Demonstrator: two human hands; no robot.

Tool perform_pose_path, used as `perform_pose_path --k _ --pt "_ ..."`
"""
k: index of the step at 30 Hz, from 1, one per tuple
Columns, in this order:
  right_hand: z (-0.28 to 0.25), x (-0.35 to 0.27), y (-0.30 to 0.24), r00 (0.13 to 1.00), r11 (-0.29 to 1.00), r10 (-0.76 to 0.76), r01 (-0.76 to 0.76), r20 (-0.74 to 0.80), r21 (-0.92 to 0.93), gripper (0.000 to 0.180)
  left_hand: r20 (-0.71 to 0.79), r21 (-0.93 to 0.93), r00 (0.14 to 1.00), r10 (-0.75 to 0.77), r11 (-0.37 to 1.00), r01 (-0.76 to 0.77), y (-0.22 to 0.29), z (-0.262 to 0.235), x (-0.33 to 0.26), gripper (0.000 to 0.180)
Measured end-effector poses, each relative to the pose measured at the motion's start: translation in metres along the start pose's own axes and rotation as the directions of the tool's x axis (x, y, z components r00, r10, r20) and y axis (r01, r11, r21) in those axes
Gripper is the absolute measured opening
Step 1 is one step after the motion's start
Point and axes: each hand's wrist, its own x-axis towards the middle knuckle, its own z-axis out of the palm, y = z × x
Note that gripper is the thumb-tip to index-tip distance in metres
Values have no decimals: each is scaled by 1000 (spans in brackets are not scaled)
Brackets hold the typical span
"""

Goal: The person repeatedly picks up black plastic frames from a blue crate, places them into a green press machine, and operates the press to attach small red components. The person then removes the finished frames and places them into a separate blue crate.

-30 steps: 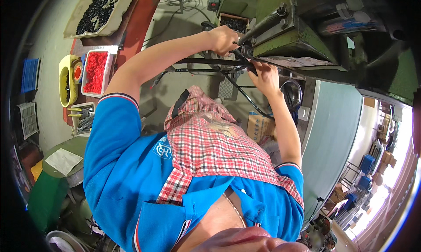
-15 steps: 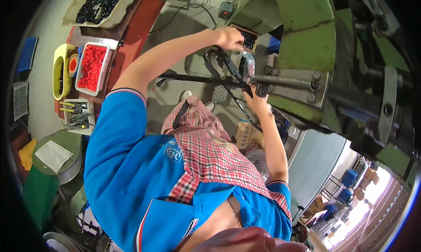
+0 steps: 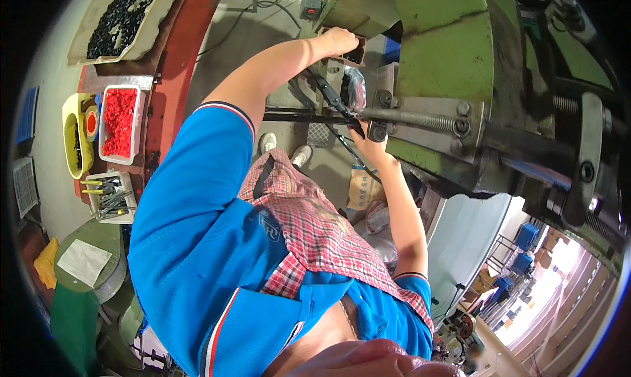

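Observation:
My left hand is at a small cardboard box with dark small parts in it, beside the green machine. Its fingers curl down over the box, and their tips are hidden. My right hand grips a black metal tube frame from below, close to the end of the machine's threaded rod. Part of that hand is behind the frame and a dark metal block. A black flat link of the frame slants up toward the box. A clear plastic bag lies just behind it.
The large green machine fills the right side. On the red bench at left are a white tray of red parts, a yellow bin, a tool tray and a tray of black parts. A paper sack stands below.
My left hand has moved from the near side of the cardboard box onto it, with its fingers lower. The right hand stays on the frame. The whole view has shifted slightly.

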Motion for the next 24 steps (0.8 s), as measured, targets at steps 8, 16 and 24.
perform_pose_path --k 8,16,24 --pt "31 -25 25 983 962 150 -120 -108 246 47 -415 -592 909 35 748 -299 57 -91 -107 41" --pt "-33 17 -11 976 986 -166 168 -140 -1 22 -182 -460 983 -30 886 -58 132 -71 -146 52" --pt "-13 3 3 994 997 -70 71 -81 8 37 -68 6 998 -17 1000 17 143 -99 -194 66"
